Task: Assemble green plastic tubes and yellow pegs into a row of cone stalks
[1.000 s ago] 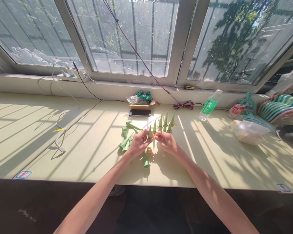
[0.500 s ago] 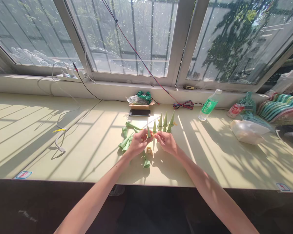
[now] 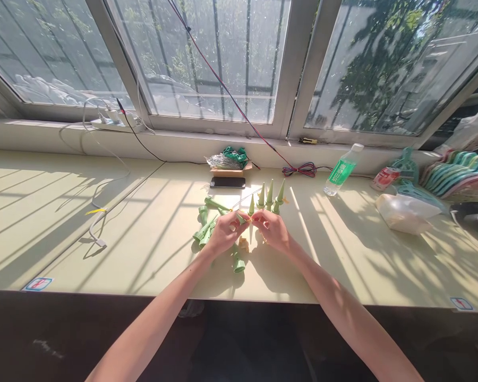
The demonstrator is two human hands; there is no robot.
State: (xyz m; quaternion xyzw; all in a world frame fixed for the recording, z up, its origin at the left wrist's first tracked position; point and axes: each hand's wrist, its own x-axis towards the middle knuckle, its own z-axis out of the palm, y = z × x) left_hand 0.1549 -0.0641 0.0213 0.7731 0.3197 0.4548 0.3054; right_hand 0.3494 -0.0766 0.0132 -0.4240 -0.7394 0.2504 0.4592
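Note:
My left hand (image 3: 224, 232) grips a small green cone piece (image 3: 241, 218) between thumb and fingers. Close beside it, my right hand (image 3: 271, 228) is pinched near a small yellow bit at the left hand's fingertips; what exactly it holds is too small to tell. Behind the hands, several green cones (image 3: 280, 197) stand upright in a row. More green cone-shaped parts (image 3: 202, 233) lie in a loose pile left of my left hand. A yellow piece (image 3: 244, 244) and another green part (image 3: 238, 263) lie just below the hands.
A black phone (image 3: 228, 182) lies before a small box (image 3: 227, 172) holding plastic and green material. Rightward are a water bottle (image 3: 342, 170), a red can (image 3: 385, 178), a plastic bag (image 3: 407, 214) and stacked hangers (image 3: 456, 178). A white cable (image 3: 96, 197) trails on the left.
The green cone in my left hand has tipped from upright to slanting left. My right fingers have shifted slightly at the point where the hands meet.

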